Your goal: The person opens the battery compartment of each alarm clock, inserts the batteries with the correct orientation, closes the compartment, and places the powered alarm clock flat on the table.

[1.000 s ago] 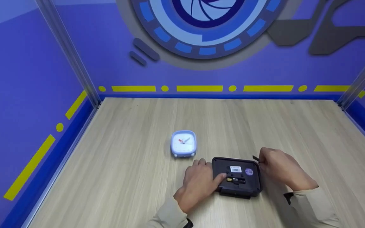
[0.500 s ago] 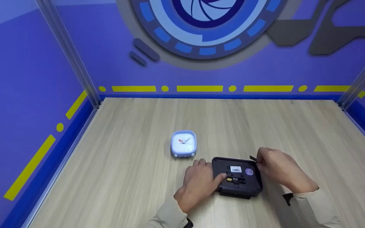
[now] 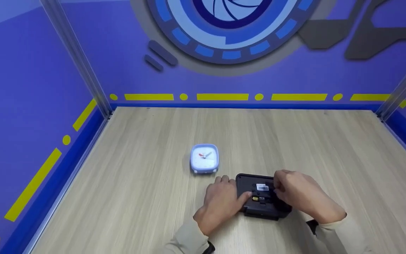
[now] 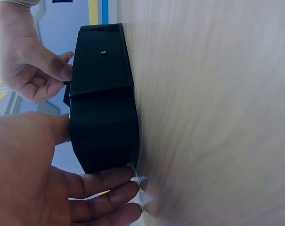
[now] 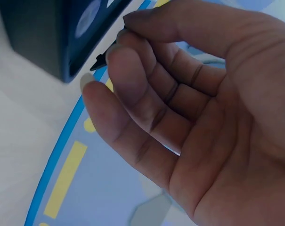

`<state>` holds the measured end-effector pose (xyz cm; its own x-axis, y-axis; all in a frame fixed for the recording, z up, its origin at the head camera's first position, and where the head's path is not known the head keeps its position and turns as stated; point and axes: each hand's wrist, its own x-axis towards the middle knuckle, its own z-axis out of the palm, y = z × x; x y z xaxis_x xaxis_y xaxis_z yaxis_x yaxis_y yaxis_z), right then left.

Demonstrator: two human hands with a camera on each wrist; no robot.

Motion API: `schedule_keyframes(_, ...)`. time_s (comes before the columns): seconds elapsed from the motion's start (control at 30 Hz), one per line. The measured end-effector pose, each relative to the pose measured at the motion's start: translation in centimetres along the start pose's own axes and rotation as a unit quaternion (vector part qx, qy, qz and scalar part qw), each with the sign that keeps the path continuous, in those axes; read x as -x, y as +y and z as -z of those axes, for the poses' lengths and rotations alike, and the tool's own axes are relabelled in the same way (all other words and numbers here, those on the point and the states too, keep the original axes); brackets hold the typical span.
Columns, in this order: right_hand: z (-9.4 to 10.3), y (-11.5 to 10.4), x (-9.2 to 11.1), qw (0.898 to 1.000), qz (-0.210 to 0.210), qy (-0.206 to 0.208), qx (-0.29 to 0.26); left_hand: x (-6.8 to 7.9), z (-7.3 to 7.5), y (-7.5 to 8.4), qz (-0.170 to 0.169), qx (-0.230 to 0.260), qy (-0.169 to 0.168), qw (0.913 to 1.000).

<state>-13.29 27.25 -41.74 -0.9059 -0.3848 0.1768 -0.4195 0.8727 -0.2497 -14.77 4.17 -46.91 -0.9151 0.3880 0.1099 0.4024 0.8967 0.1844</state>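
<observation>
A black device (image 3: 246,184) lies back up on the table, with a white label and an open battery compartment holding a battery (image 3: 255,199). My left hand (image 3: 222,204) holds its left end, the thumb over the back and the fingers along the side, as the left wrist view shows. Above the device's right half, my right hand (image 3: 300,192) pinches a thin black battery cover (image 5: 101,61) between thumb and fingers. Most of that cover is hidden by the fingers. The right hand also blocks part of the compartment in the head view.
A light blue alarm clock (image 3: 204,158) stands behind the left hand, its white face toward me. The wooden table (image 3: 146,148) is bordered by blue printed panels (image 3: 224,81) at the back and sides, with metal posts at the corners.
My right hand has moved left with the battery cover, from beside the device's upper right corner to over its back near the label. The left hand and device have stayed in place.
</observation>
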Motion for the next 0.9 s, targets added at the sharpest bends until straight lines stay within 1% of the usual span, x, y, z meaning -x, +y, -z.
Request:
schedule_keyframes(0.1, -0.4, -0.5, 0.0, 1.000, 0.021, 0.005, 0.011, 0.0, 0.0, 0.0, 0.001, 0.002, -0.005, 1.0000)
schedule_keyframes(0.23, -0.9, -1.0, 0.1, 0.998, 0.053, 0.024, 0.023, -0.1, 0.0, 0.0, 0.003, 0.002, -0.010, 0.9999)
schedule_keyframes(0.33, -1.2, -1.2, 0.1, 0.997, 0.066, 0.033, 0.026, -0.1, 0.1, 0.0, 0.004, 0.002, -0.014, 0.9999)
schedule_keyframes(0.67, -1.8, -2.4, 0.1, 0.996, 0.087, 0.023, 0.020, -0.1, 0.2, 0.1, 0.009, -0.002, -0.024, 0.9997)
schedule_keyframes(0.9, -2.0, -3.0, 0.3, 0.995, 0.089, 0.017, 0.030, -0.2, 0.2, 0.1, 0.006, -0.002, -0.024, 0.9997)
